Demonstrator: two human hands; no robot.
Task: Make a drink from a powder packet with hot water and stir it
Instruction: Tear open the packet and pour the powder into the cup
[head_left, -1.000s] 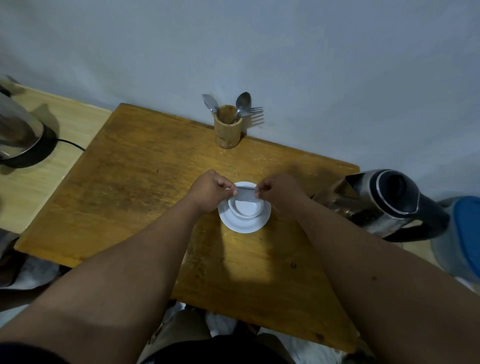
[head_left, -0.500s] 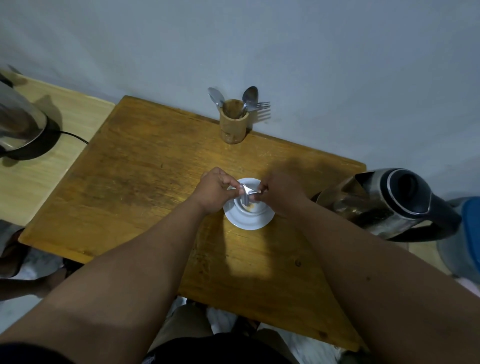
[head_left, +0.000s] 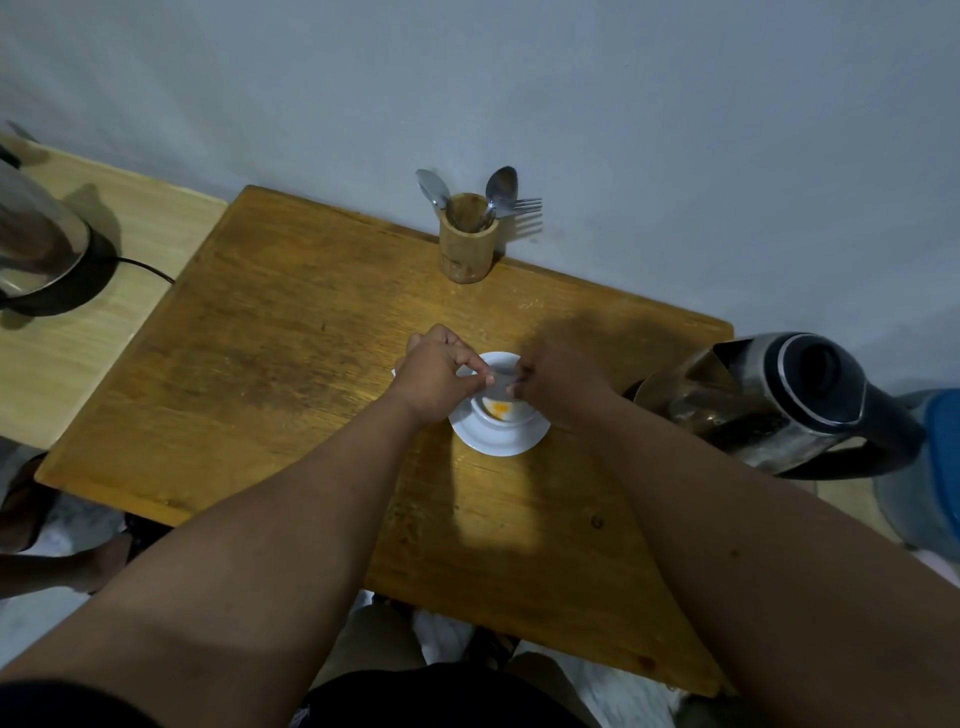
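Left hand (head_left: 439, 376) and right hand (head_left: 558, 382) are pinching a powder packet (head_left: 500, 382) over the white cup (head_left: 501, 413); orange powder (head_left: 500, 410) is lying inside.

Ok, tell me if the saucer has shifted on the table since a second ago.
No. The saucer keeps its place relative to the spoon holder.

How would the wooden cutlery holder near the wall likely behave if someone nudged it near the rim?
The wooden cutlery holder stands tall and narrow, so a high push would probably tip it rather than slide it. The spoons and fork lean outward above its rim, likely making it top-heavy. It looks stiff, not fragile.
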